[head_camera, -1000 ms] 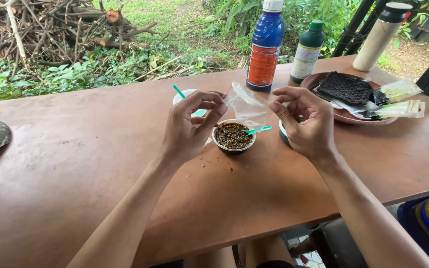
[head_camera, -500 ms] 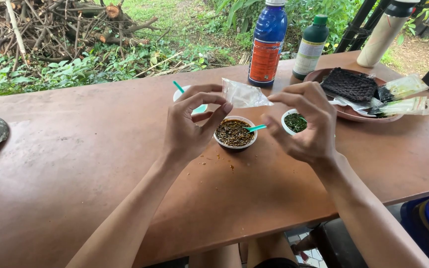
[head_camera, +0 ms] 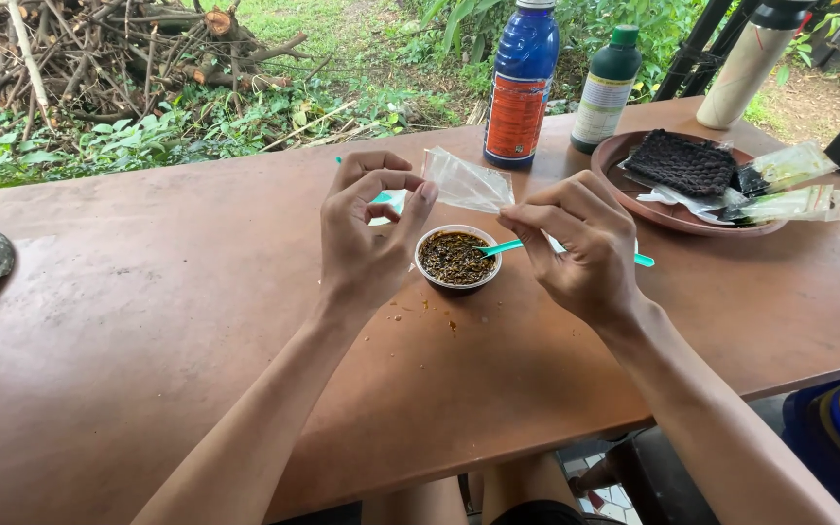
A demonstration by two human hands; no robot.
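Two bare hands raised over the middle of a reddish-brown counter (head_camera: pixel 148 321), stretching a small clear plastic bag (head_camera: pixel 466 182) between them. Left hand (head_camera: pixel 367 238) with grip pinched on the bag's left end, thumb and forefinger closed; right hand (head_camera: pixel 580 248) with grip pinched on the right end. Just below the bag, a small white cup (head_camera: pixel 456 259) of dark crumbly mix with a teal spoon (head_camera: pixel 503 247) resting in it. Near the far edge, a blue bottle (head_camera: pixel 521 83), a green bottle (head_camera: pixel 607 89), and toward the far right corner a brown plate (head_camera: pixel 634 156) holding dark sheets.
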